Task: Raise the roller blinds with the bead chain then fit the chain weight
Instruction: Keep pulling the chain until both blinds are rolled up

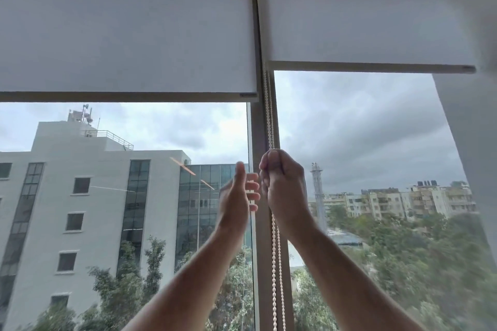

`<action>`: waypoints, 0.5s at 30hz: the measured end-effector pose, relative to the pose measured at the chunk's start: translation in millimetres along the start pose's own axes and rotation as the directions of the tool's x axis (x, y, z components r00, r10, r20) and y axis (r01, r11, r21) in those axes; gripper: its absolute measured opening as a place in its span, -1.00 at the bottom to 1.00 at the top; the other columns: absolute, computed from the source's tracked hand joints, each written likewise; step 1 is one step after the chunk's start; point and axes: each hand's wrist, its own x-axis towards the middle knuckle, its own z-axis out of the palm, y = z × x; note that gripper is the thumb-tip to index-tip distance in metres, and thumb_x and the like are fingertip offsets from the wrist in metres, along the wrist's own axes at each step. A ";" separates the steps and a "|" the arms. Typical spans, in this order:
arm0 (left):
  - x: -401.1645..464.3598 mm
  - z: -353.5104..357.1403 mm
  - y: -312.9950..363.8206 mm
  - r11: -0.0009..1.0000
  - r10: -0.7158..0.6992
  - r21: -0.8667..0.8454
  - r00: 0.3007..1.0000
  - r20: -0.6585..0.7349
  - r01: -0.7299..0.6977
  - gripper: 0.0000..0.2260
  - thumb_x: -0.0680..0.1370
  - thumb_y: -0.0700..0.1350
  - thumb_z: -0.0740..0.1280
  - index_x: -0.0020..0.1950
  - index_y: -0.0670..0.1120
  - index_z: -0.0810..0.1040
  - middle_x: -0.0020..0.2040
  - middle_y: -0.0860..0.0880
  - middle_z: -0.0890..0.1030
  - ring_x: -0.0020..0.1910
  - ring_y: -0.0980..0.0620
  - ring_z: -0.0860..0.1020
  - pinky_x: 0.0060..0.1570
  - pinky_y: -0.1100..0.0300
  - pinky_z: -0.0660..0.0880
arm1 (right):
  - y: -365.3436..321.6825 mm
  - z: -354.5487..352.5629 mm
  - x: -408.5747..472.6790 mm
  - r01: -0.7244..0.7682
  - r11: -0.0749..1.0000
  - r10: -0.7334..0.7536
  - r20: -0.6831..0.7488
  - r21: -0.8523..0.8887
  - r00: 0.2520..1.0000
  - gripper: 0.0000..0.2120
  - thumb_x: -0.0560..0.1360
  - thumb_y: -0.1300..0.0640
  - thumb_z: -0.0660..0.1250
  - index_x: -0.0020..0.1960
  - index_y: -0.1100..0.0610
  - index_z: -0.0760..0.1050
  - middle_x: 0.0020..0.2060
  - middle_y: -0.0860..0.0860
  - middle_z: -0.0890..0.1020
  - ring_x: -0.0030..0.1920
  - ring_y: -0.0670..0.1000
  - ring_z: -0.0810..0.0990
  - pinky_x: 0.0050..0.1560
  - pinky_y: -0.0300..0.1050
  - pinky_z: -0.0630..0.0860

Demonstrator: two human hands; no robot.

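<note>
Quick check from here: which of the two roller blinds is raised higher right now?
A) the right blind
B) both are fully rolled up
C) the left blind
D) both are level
A: the right blind's bottom bar sits clearly higher against the window than the left blind's bottom bar, and the right hand grips the bead chain hanging below it.

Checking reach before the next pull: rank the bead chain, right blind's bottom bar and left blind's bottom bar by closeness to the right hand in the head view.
1. bead chain: gripped in the right hand.
2. right blind's bottom bar: above.
3. left blind's bottom bar: up-left.
</note>
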 end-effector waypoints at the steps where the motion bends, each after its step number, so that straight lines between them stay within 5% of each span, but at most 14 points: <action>1: 7.0 2.0 16.0 0.999 0.031 -0.008 0.999 0.018 -0.031 -0.49 0.65 0.20 0.05 0.03 -0.14 0.64 0.00 -0.28 0.68 -0.11 -0.09 0.62 -0.14 0.04 0.57 | 1.6 -0.1 -3.5 0.016 1.000 -0.016 0.005 0.007 1.000 -0.66 0.61 0.18 0.13 -0.32 0.05 0.44 -0.51 -0.15 0.41 -0.49 -0.15 0.34 -0.46 -0.22 0.29; 4: 27.2 11.5 68.5 0.988 0.155 0.007 0.984 0.093 -0.156 -0.51 0.66 0.19 0.05 0.14 -0.15 0.60 0.02 -0.23 0.67 -0.09 -0.08 0.62 -0.12 0.07 0.56 | 4.2 1.1 -13.1 0.055 0.998 -0.055 0.027 -0.003 0.998 -0.65 0.62 0.09 0.13 -0.33 0.02 0.42 -0.51 -0.14 0.37 -0.50 -0.12 0.28 -0.47 -0.22 0.23; 7: 41.8 28.4 113.7 0.982 0.188 -0.029 0.964 0.189 -0.186 -0.61 0.67 0.12 0.11 0.13 -0.16 0.55 -0.19 -0.10 0.63 -0.27 0.01 0.58 -0.27 0.14 0.53 | 8.0 -0.7 -23.4 0.055 0.998 -0.055 0.042 -0.011 0.998 -0.64 0.63 0.09 0.12 -0.33 0.04 0.40 -0.50 -0.13 0.36 -0.49 -0.12 0.26 -0.46 -0.23 0.21; 11: 42.5 43.5 127.4 0.982 0.149 -0.134 0.984 0.102 -0.135 -0.77 0.67 -0.21 0.18 0.03 -0.27 0.60 -0.43 -0.03 0.39 -0.56 0.13 0.28 -0.56 0.29 0.18 | 7.2 -8.1 -30.0 0.068 0.997 -0.067 0.063 -0.026 0.996 -0.65 0.65 0.18 0.12 -0.30 0.11 0.41 -0.51 -0.13 0.37 -0.50 -0.16 0.26 -0.50 -0.31 0.21; 15: 36.9 40.0 120.9 0.974 0.221 -0.068 0.973 0.060 -0.217 -0.74 0.64 -0.24 0.21 -0.17 -0.16 0.62 -0.44 0.01 0.40 -0.50 0.11 0.27 -0.47 0.28 0.19 | 9.6 -14.7 -24.6 -0.053 0.994 0.069 0.183 -0.094 0.981 -0.65 0.69 0.18 0.13 -0.24 0.10 0.49 -0.54 -0.08 0.44 -0.54 -0.12 0.32 -0.48 -0.23 0.25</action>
